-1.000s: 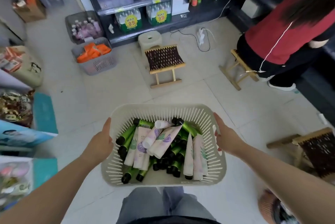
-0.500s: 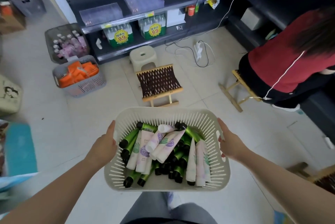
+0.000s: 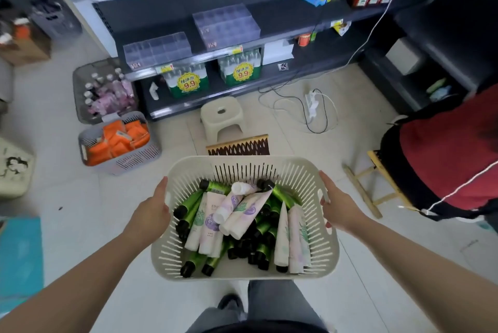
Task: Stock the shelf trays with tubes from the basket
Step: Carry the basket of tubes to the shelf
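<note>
- Cream plastic basket (image 3: 242, 163) is up between your hands, above the floor, facing the shelf (image 3: 283, 17).
- Your left hand (image 3: 151, 214) and right hand (image 3: 341, 208) each grip a side rim.
- Green and white tubes (image 3: 234, 214) are heaped inside, print too blurred to read.
- Clear trays (image 3: 157, 48) stand on the shelf; the yellow stickers (image 3: 188, 82) below read "9.9".

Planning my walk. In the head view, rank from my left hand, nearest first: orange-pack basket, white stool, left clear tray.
1. Orange-pack basket, floor, left of the left hand.
2. White stool, ahead, at the shelf's foot.
3. Left clear tray, up on the shelf.
</note>
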